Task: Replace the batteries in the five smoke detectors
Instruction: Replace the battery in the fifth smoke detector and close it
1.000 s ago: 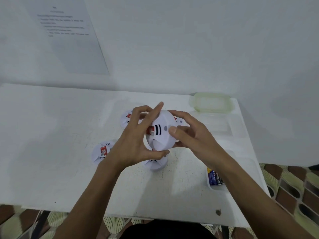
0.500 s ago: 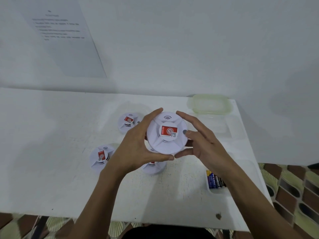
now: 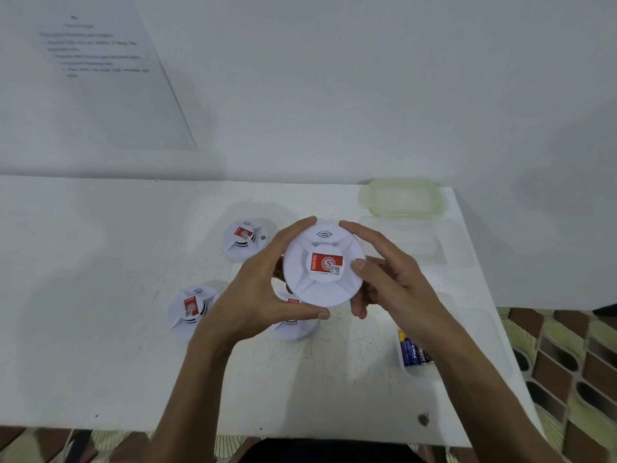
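Over the white table [image 3: 100, 345], my left hand [image 3: 263, 295] and right hand [image 3: 390, 279] hold the smoke detector [image 3: 324, 264] raised, label up, fingers curled around its rim. Batteries [image 3: 415, 354] lie in a tray [image 3: 414, 372] beside my right forearm.

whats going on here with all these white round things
A person holds one smoke detector above the table, left hand and right hand gripping its rim, red label up. Three others rest on the table: the far detector, the left detector and the near detector, partly hidden under the hands. Batteries lie in a tray on the right.
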